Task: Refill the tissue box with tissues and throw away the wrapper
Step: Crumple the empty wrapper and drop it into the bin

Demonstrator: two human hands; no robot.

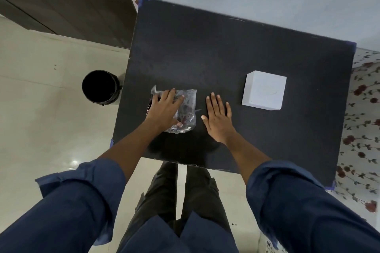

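Wrapper [185, 107], clear and crinkled, lies left of centre in the frame on the black table [205, 51], its long axis running up and down the picture, and the left hand [164, 107] is right on top of it, fingers spread across the plastic and thumb tucked at the lower edge, pressing or gathering rather than lifting (whether tissues are inside or it is empty, I cannot tell through the glare). Just to its right, apart from the plastic, the right hand [219, 116] rests flat and wide on the bare table, holding nothing. Further right again, well apart from both hands, sits the white tissue box [264, 90], closed face up, in the right-centre of the frame; so the right hand is clearly the nearer one to it. Out at the left edge of the table, down on the floor, stands the black bin [100, 86], mouth open, and that lies on the left hand's side, the natural hand for a throw-away, I'd judge.
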